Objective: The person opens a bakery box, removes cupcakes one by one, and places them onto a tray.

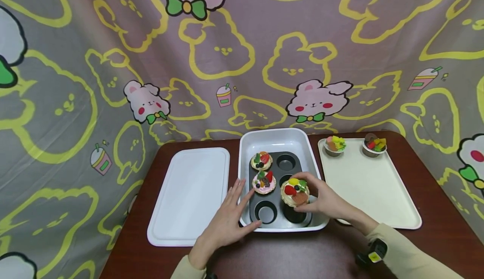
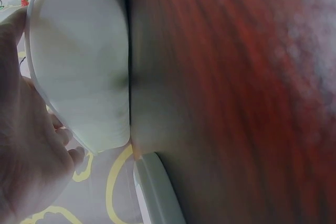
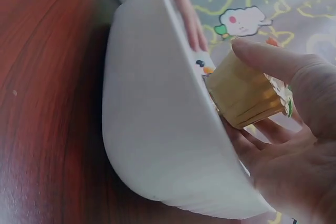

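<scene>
My right hand pinches a cupcake topped with a strawberry, a yellow piece, a brown piece and green leaves. In the right wrist view its pale, pleated wrapper shows between thumb and fingers, at the basin's rim. The cupcake is over the near right part of a dark muffin tin inside a white basin. Two fruit-topped cupcakes, one cream and one pink, sit in the tin's left column. My left hand lies with fingers extended at the basin's left rim.
A white lid-like tray lies left of the basin. To the right, a cream tray bears two small topped cups along its far edge. A patterned cloth hangs behind the brown table.
</scene>
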